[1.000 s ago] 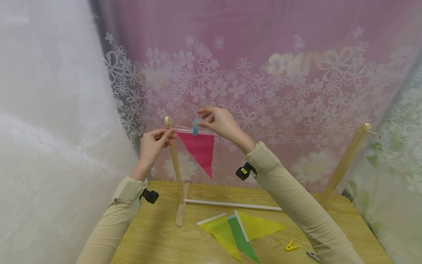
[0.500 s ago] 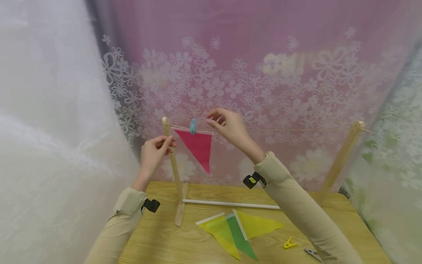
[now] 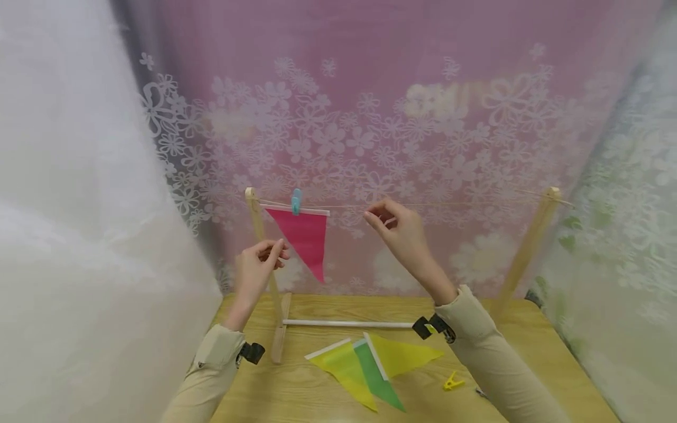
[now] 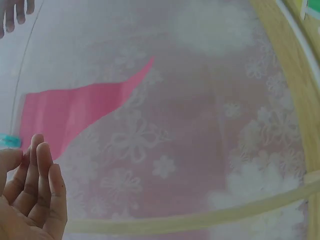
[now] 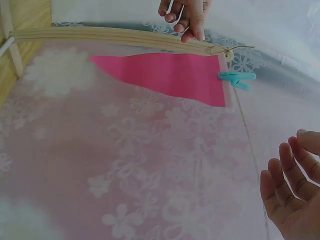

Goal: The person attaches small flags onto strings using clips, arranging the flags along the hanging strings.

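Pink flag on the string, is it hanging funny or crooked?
A little. The pink flag hangs from just one blue peg on the string, so its top edge slopes slightly. Nothing looks torn.

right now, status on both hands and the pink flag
Left hand open beside the wooden post. Right hand open by the string. Pink flag pegged, hanging free.

My left hand [image 3: 257, 265] hangs raised, fingers [image 4: 42, 172] loosely curled and empty; my right hand [image 3: 398, 233] floats higher, fingers [image 5: 287, 175] relaxed, holding nothing.
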Demonstrator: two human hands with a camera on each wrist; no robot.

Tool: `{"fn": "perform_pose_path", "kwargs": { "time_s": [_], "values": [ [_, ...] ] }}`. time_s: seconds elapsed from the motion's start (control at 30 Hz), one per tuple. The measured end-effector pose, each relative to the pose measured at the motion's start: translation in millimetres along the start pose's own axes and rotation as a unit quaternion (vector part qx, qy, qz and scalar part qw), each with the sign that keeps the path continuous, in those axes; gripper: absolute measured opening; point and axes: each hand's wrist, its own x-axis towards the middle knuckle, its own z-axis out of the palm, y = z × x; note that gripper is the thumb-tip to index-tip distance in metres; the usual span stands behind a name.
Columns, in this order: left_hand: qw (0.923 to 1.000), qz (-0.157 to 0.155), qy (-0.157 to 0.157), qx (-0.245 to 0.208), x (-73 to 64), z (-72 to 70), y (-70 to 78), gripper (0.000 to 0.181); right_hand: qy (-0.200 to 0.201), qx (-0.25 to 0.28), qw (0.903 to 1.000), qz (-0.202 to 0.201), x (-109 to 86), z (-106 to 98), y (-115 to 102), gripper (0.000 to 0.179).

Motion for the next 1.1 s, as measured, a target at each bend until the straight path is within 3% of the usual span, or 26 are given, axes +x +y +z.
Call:
{"fn": "perform_pose_path", "kwargs": {
  "time_s": [0.3,0.67,0.93,1.1],
  "values": [
    [0.9957,-0.049,-0.030,-0.073,-25.6,32.9,-28.3,0.025,0.013,-0.020,0.9961,0.085,-67.8,-16,45,0.012],
    [0.9965,-0.065,-0.040,-0.033,-66.3,85.5,-72.5,0.022,0.007,-0.020,0.9816,0.190,-141.7,-25,104,0.020],
    [0.9934,-0.096,-0.061,-0.018,-94.5,97.2,-102.5,0.025,0.005,-0.054,0.9685,0.243,-186.8,-29,131,0.019],
    [0.9886,-0.116,-0.096,0.014,-110.1,99.0,-119.1,0.024,-0.045,-0.064,0.9581,0.276,-217.9,-35,150,0.022]
  ]
}}
